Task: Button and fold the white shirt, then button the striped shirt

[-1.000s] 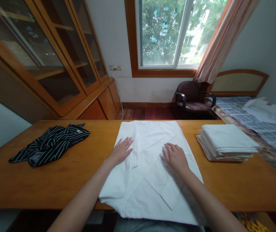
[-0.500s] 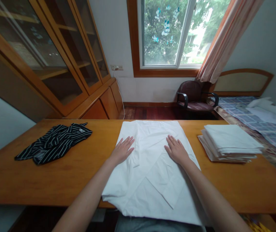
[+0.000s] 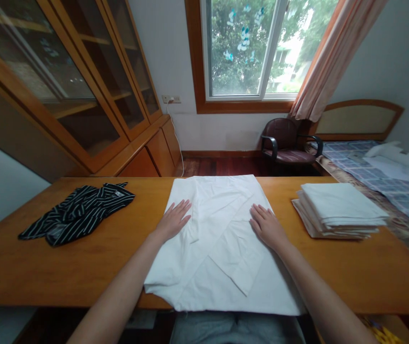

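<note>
Lying outstretched and slightly apart, the person's left fingers and right fingers rest on a partly folded white cloth garment beneath them on the brown wooden tabletop; right of them sits a squared white cloth stack.

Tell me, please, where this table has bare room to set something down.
Bare tabletop shows between the striped garment and the white long-sleeved garment, between the latter and the folded white stack, and on the near side of striped garment and stack. The middle is crowded: that garment fills it, left hand and right hand on top.
</note>
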### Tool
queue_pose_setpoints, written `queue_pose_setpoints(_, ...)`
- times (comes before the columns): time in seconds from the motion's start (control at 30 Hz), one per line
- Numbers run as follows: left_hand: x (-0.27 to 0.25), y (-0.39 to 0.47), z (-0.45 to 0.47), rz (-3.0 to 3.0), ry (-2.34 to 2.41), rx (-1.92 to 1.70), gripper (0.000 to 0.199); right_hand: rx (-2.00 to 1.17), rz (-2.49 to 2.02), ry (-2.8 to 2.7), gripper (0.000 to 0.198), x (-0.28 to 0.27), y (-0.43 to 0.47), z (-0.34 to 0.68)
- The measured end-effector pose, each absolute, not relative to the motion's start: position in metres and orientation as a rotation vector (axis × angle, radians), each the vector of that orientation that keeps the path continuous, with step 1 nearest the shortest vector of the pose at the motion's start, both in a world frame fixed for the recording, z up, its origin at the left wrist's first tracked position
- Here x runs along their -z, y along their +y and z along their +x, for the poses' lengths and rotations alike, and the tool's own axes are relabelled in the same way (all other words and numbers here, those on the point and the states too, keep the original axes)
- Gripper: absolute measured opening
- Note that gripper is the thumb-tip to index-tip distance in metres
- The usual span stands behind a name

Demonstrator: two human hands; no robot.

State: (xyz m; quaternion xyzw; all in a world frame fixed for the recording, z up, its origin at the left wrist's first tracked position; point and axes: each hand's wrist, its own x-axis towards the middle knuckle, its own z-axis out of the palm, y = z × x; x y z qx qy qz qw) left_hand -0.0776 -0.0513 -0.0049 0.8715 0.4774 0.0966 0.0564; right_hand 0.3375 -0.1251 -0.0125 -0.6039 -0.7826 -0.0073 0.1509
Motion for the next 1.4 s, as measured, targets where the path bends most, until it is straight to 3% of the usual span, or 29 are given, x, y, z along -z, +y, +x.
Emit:
queue_pose_setpoints(0.3,0.002,-0.059,-0.123,2.332,1.916,-0.734,0.045,-0.003,-1.689,-2.229,0.043,0.012,-0.131,0.332)
queue_pose_setpoints(0.57,-0.018,-0.066,-0.145,1.615,1.884,-0.659,0.08,0.0,-1.698,-2.229,0.044,0.014,-0.128,0.327)
queue_pose_setpoints(0.73,-0.026,-0.067,-0.141,1.422,1.618,-0.754,0.085,-0.043,-1.695,-2.212,0.044,0.012,-0.127,0.325)
queue_pose_setpoints(1.2,-0.123,-0.057,-0.056,2.068,1.621,-0.705,0.063,-0.01,-1.649,-2.201,0.042,0.012,-0.127,0.324)
queue_pose_setpoints(1.4,-0.132,-0.061,0.02,2.329,1.475,-0.625,0.056,-0.008,-1.652,-2.192,0.042,0.009,-0.128,0.323)
